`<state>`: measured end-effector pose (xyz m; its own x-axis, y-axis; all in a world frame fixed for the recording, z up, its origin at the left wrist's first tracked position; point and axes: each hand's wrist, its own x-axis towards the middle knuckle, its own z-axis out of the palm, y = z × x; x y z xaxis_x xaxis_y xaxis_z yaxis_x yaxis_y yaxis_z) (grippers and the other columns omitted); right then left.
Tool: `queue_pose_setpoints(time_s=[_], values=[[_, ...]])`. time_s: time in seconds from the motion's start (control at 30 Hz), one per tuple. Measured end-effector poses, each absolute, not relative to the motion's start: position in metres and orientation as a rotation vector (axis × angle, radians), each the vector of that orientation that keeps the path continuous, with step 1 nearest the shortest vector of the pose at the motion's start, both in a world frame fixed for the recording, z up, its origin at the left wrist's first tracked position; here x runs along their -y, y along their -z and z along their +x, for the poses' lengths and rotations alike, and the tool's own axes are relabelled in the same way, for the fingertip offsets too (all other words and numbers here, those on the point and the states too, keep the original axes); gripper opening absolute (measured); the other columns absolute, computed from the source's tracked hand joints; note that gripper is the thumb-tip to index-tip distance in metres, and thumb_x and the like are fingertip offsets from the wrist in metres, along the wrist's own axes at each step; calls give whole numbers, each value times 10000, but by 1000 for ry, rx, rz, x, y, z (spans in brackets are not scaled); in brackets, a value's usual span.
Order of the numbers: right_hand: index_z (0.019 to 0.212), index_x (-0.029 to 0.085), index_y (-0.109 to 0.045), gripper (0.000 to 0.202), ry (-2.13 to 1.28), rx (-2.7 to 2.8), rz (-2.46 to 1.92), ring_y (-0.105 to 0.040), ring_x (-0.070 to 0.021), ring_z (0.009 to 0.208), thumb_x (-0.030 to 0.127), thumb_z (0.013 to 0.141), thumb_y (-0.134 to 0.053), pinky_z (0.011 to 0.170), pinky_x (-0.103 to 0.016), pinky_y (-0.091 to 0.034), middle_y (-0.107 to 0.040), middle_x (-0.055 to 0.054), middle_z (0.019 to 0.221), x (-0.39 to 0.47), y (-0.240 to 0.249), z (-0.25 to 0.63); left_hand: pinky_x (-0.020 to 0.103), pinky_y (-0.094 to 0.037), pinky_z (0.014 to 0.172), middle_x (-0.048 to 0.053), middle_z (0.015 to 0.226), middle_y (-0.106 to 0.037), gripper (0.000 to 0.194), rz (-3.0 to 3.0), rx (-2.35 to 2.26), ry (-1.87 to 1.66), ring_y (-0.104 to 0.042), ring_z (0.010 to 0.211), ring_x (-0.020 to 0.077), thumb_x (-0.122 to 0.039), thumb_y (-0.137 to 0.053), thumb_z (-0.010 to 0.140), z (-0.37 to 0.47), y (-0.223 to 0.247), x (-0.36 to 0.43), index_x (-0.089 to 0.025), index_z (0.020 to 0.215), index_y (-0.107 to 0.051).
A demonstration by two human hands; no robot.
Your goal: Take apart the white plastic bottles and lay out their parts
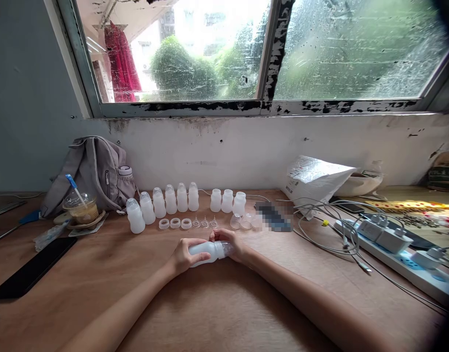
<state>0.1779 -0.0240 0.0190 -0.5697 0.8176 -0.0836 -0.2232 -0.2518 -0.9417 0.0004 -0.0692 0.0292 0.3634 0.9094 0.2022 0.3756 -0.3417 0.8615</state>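
Observation:
A white, translucent baby bottle [214, 251] lies sideways between my hands, its clear cap end to the right. Wrapped round its body is my left hand [185, 254], with the thumb along the near side. My right hand [236, 245] is closed round the neck and cap end, and its palm side is partly hidden. Beyond them stand several capped bottles [170, 199] and three uncapped bottles [227, 200]. In front of these lie three white collar rings [175, 223], three clear teats [205, 223] and a few clear caps [235, 222].
On the left are a black phone-like slab [33, 269], a drink cup [81, 208] and a grey backpack [96, 171]. To the right, a power strip [404, 259] with chargers, tangled cables [320, 234] and a white bag [312, 181]. A blurred dark patch [274, 216] lies behind my right hand.

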Motion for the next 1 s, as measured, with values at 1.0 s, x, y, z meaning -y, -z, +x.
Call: queue_pose_setpoints(time_s=[1.0], values=[[983,188,-520,296,9,2088,-1095,-529,-192,854,229,706,-614,718,-294,-381,-583,-67,935,-70,-142,162,423,-259,948,97,1194,-461,395,2552,-1823,-982,-332,1154,256,-324,-433,798,-26,0,36,-192,1170,-427]])
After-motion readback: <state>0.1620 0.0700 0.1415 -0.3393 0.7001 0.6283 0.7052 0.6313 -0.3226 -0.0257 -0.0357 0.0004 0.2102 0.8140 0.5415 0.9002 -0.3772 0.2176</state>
